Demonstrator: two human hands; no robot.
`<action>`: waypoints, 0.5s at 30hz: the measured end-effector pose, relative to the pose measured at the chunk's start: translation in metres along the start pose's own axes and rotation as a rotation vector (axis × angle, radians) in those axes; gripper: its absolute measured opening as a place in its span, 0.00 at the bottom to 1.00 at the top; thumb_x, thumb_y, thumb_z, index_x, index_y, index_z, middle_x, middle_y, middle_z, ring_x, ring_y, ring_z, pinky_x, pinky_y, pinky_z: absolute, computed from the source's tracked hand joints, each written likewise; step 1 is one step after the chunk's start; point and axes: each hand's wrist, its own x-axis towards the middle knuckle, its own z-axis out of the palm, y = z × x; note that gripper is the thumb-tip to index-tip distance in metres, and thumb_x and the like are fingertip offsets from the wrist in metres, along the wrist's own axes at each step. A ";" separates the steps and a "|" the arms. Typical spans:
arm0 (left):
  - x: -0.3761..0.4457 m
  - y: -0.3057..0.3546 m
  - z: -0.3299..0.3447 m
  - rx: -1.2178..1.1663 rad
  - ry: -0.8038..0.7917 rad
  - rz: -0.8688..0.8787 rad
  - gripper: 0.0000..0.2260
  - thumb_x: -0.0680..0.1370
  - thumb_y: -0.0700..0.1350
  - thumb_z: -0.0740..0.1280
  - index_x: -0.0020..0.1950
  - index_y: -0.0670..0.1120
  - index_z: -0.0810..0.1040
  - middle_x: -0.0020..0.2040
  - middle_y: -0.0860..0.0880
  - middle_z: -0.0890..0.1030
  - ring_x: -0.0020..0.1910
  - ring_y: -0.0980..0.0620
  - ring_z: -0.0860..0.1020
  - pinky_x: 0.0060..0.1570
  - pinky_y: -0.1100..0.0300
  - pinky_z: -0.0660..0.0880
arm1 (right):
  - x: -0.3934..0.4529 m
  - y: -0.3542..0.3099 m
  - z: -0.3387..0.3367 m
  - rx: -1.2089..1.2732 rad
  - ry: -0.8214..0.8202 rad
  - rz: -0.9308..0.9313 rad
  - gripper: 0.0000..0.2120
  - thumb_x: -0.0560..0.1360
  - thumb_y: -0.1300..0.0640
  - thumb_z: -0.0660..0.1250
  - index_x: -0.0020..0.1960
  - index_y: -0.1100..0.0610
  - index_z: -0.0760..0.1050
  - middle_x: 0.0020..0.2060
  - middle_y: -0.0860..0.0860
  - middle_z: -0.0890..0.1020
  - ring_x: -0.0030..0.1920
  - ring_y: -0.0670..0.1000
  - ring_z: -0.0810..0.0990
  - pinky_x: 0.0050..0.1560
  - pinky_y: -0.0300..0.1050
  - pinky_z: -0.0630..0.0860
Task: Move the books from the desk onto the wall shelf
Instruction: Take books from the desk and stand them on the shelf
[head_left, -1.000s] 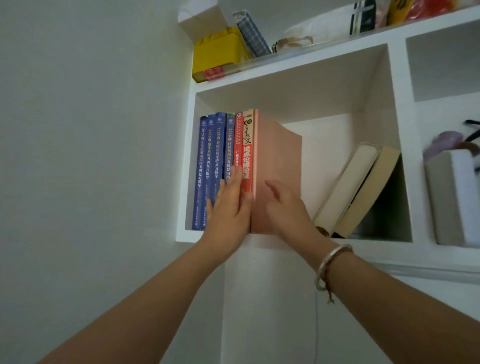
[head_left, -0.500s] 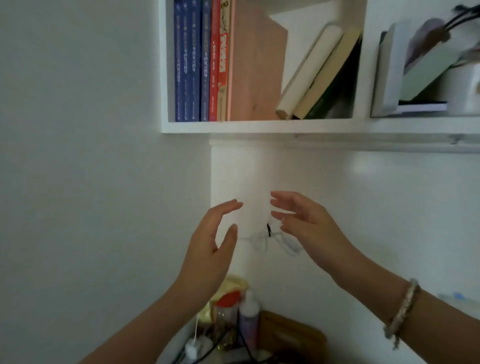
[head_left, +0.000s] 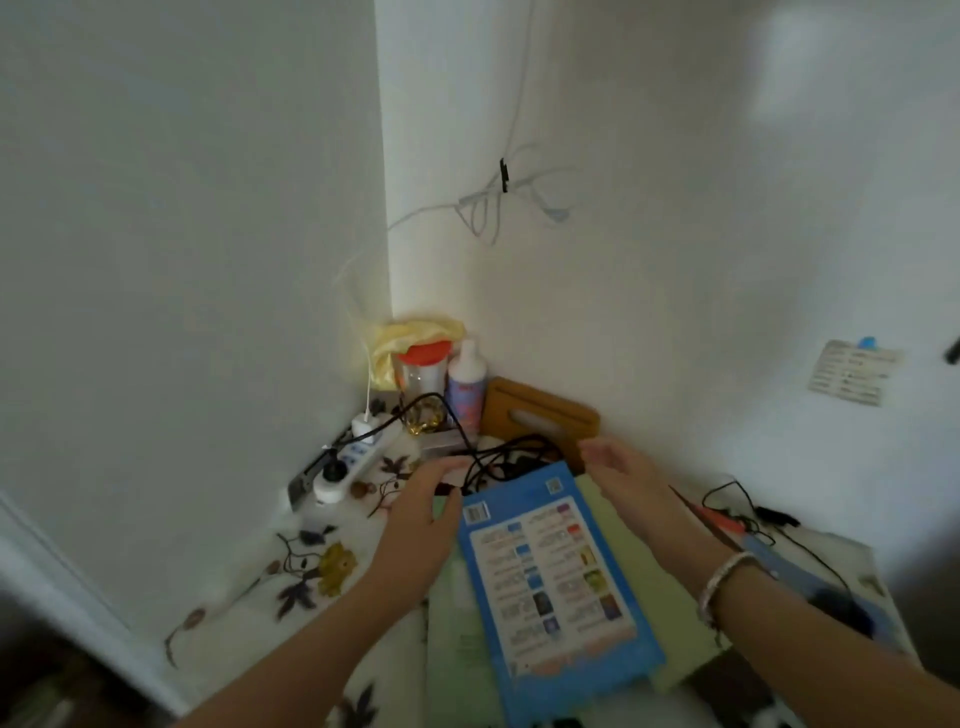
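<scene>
Two hands flank the flat blue softcover book lying on the table; I see its long axis running away from me. Left hand and right hand, both released, sit near its far corners.

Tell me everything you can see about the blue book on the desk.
The blue book lies flat on the desk, its cover facing up, turned a little askew. The cover looks glossy, with a pale panel of small pictures and text too blurred to read, a barcode near its far left corner and a small code square at the far right. It rests on top of pale green books. The left hand and right hand are at its far corners, fingers open; contact is not clear. Black cables lie just beyond it.
</scene>
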 end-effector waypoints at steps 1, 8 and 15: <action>-0.005 -0.012 0.008 -0.018 -0.030 -0.085 0.13 0.81 0.41 0.59 0.63 0.52 0.73 0.59 0.52 0.77 0.58 0.56 0.76 0.52 0.67 0.75 | 0.002 0.013 0.001 -0.002 -0.005 0.061 0.16 0.79 0.60 0.60 0.66 0.54 0.71 0.61 0.50 0.76 0.55 0.49 0.75 0.51 0.45 0.71; -0.033 -0.051 0.051 0.006 -0.245 -0.451 0.16 0.82 0.40 0.56 0.69 0.49 0.68 0.61 0.55 0.71 0.56 0.58 0.69 0.50 0.68 0.73 | 0.024 0.082 0.015 -0.016 -0.121 0.533 0.19 0.77 0.56 0.63 0.65 0.63 0.68 0.63 0.60 0.75 0.56 0.58 0.77 0.59 0.55 0.74; -0.035 -0.069 0.060 -0.079 -0.339 -0.589 0.20 0.81 0.38 0.57 0.74 0.46 0.62 0.70 0.48 0.69 0.67 0.49 0.70 0.64 0.54 0.73 | 0.033 0.091 0.023 -0.014 -0.176 0.560 0.22 0.77 0.59 0.66 0.66 0.69 0.68 0.53 0.61 0.81 0.46 0.58 0.80 0.42 0.51 0.79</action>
